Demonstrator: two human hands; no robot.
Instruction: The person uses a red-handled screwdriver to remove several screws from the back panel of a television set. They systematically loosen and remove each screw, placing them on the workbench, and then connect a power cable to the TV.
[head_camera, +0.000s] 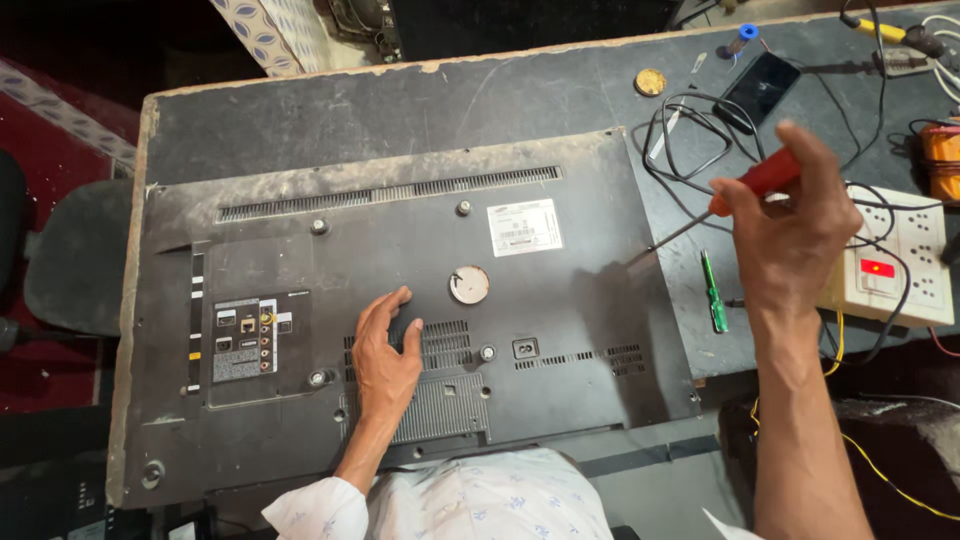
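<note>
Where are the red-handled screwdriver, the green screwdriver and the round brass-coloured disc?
red-handled screwdriver (765, 177), head view, on its red handle.
green screwdriver (713, 295), head view, mid-handle.
round brass-coloured disc (650, 82), head view, its centre.

You're at an electronics repair workshop: a dusty flat-screen television (400, 310) lies back-up on your scuffed bench (400, 100). At two o'clock sit tangled cables (700, 130), a switchboard with sockets (900, 265), a green tester screwdriver (713, 292) and a phone (762, 85).

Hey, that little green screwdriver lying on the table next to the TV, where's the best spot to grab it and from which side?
Grip the green screwdriver around its handle, coming from above. It lies flat on the table, roughly upright in the view, in the bare strip between the TV back panel and the white power strip, so its sides are crowded.
</note>
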